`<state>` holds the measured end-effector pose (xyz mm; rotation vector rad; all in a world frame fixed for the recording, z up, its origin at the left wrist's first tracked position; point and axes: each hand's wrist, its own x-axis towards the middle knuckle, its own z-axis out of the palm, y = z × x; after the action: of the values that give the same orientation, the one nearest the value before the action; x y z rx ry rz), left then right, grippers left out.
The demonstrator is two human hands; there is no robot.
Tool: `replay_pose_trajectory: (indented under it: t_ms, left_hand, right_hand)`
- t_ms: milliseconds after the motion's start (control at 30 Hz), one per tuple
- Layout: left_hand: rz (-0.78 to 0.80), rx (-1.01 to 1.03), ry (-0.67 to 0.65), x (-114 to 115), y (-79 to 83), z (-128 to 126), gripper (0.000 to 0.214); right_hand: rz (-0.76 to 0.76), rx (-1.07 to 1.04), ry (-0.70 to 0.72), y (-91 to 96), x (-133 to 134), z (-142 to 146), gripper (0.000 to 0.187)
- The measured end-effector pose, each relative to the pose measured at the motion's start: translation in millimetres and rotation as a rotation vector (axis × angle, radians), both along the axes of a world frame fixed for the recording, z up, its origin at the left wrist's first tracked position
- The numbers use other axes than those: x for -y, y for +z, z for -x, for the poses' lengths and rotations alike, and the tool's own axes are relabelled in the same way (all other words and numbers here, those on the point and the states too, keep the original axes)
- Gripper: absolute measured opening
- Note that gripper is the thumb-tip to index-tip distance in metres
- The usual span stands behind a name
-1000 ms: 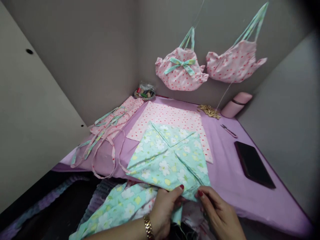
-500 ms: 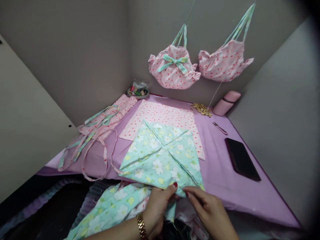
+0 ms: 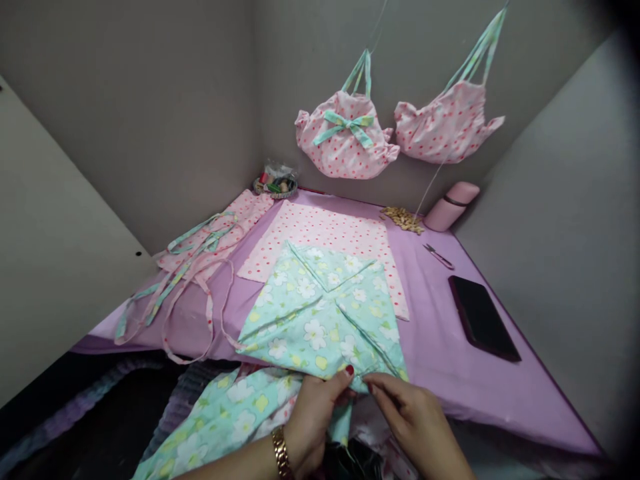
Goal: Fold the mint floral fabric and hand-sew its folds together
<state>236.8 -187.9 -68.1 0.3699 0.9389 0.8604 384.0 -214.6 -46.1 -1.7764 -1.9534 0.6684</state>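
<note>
A mint-green fabric piece [image 3: 315,333] with white flowers and crossing diagonal seams lies over the front of the table, its near edge in my hands. My left hand [image 3: 315,407], a gold bracelet at its wrist, is closed on that edge with the thumb on top. Just to the right, my right hand [image 3: 405,407] pinches the same edge between thumb and forefinger; whether a needle is also there, I cannot make out. More of the floral cloth [image 3: 220,413] hangs below, mixed with pink fabric, over my lap.
Pink dotted fabric [image 3: 340,227] lies beneath. Left are long fabric ties [image 3: 210,313] and a small basket [image 3: 277,187] of sewing supplies. On the right are thread snips [image 3: 440,257], a phone [image 3: 484,320], a pink bottle [image 3: 453,207] and peanuts [image 3: 403,220]. Two pink dotted bags [image 3: 347,157] hang above.
My right fingertips have shifted very slightly left along the fabric edge. Both hands keep their hold, and the view has drifted slightly.
</note>
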Motion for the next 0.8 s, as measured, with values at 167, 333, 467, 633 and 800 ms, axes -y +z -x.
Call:
replay_pose_trajectory:
  t_ms: [167, 333, 467, 633, 800]
  left_hand:
    - [0.0, 0.0, -0.025, 0.0, 1.1, 2.3, 0.028]
    - [-0.014, 0.001, -0.043, 0.1, 1.2, 3.9, 0.031]
    - [0.01, 0.003, -0.037, -0.5, 2.4, 3.5, 0.03]
    - [0.082, 0.008, -0.038, -1.5, 2.0, 2.6, 0.03]
    - [0.1, 0.007, -0.087, -3.9, 6.8, 4.5, 0.032]
  right_hand:
    - [-0.017, 0.09, 0.005, -0.1, -0.1, 6.5, 0.033]
    - [-0.03, 0.119, -0.004, -0.7, -0.3, 10.9, 0.034]
    - [0.007, -0.03, -0.032, 1.1, -1.6, 7.4, 0.033]
    - [0.085, -0.228, -0.065, 4.1, -2.8, 2.5, 0.027]
    - [0.146, -0.364, -0.082, 7.6, -5.1, 1.8, 0.026]
